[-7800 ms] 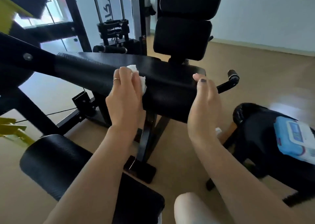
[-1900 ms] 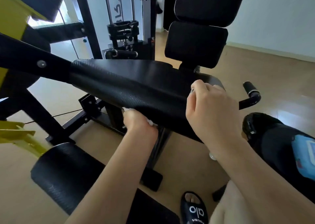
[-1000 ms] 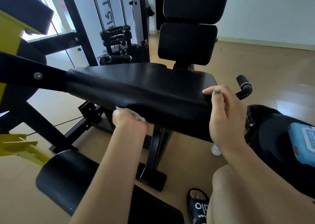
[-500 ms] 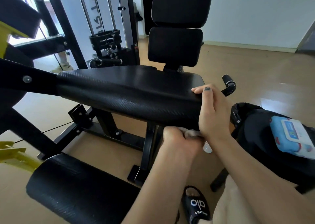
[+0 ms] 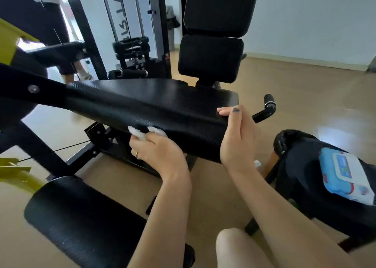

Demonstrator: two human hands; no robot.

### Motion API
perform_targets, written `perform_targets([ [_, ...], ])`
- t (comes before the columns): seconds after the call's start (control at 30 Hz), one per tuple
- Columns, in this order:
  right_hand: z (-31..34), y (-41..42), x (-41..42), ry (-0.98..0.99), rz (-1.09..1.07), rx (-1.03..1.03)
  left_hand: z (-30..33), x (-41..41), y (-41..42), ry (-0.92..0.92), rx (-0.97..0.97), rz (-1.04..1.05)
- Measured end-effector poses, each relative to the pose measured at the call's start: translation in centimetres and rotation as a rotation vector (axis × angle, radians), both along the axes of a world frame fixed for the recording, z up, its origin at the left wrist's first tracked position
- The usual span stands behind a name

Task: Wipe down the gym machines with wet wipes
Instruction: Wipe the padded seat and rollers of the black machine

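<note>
— Since half a second ago, what has moved?

— Left hand (image 5: 156, 151) has slid leftward along the underside edge of the black seat pad (image 5: 154, 108); before, it sat right next to the right hand (image 5: 237, 139), now the two are apart.

— What is the left grip doing?

— Clenched around a white wet wipe (image 5: 140, 133), fingers curled over it, pressing the wipe against the front lower edge of the pad. Bits of white show above the knuckles.

— And the right grip?

— Grasping the pad's right end, with the thumb lying on top and the fingers wrapped round the corner out of sight.

— Where are the spare wipes?

— A blue wipes pack (image 5: 345, 176) lies on a black padded surface (image 5: 317, 202) at the right, well apart from both hands.

— Anything else nearby?

— A curved black handle (image 5: 266, 108) sticks out just beyond the right hand. Two back pads (image 5: 213, 41) stand upright behind the seat, and a black roller pad (image 5: 81, 218) lies low at the left, above the wooden floor (image 5: 315, 104).
</note>
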State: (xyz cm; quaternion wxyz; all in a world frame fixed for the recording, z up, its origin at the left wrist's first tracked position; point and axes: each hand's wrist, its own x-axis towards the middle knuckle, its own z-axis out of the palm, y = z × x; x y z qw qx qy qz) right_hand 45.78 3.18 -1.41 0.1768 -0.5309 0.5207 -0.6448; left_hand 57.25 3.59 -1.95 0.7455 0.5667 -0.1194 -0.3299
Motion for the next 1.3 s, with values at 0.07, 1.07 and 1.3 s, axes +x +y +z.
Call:
perform_targets([
  [0.07,-0.2,-0.2,0.0,-0.026,0.021,-0.010,-0.4,-0.6,0.4,-0.295,-0.047,0.088],
  [1.07,-1.6,3.2,-4.0,-0.657,0.279,0.334,3.9,-3.8,3.6,-1.764,-0.235,-0.853],
  [1.3,-5.0,4.3,-1.9,-0.633,0.328,0.372,1.9,2.6,1.0,-1.583,-0.080,-0.450],
])
